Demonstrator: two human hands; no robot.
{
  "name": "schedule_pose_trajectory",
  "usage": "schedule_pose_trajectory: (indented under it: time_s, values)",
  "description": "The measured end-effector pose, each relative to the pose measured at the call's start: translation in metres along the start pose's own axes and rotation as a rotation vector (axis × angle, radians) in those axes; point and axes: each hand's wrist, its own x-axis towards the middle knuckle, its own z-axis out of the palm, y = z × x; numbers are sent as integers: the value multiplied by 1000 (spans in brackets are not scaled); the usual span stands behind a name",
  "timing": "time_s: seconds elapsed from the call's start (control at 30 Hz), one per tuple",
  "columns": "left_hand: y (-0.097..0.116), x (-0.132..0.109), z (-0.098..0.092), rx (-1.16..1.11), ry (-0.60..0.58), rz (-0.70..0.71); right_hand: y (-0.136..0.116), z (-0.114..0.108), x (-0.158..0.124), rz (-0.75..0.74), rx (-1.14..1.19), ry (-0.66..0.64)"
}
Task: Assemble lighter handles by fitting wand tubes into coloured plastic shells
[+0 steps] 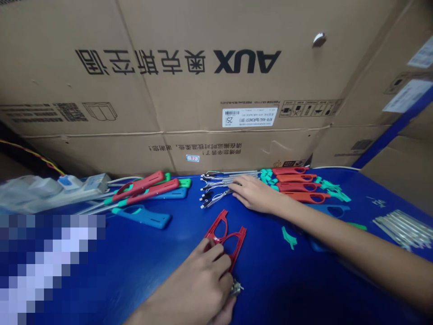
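Cardboard [189, 90] stands behind a blue table [287, 280], over which the left hand [206, 275] curls its fingers around two red handle pieces [241, 234]. They look light, stiff and smooth, probably best held by the solid body below the loops. Over thin metal rods [248, 173], the right hand [253, 192] reaches, its grip unclear.

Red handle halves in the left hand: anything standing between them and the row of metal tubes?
Nothing visible stands between the red handle halves and the wired ends of the row of metal tubes. The right hand, though, covers part of that row from its near side.
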Motion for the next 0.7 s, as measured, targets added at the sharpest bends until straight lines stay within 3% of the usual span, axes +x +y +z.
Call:
schedule_pose_trajectory:
  time_s: [0.4,0.7]
  values:
    - [-1,-1,4,-38,30,73,-3,14,3,86,0,46]
    - [2,-1,6,-56,31,113,-7,13,-4,-102,142,78]
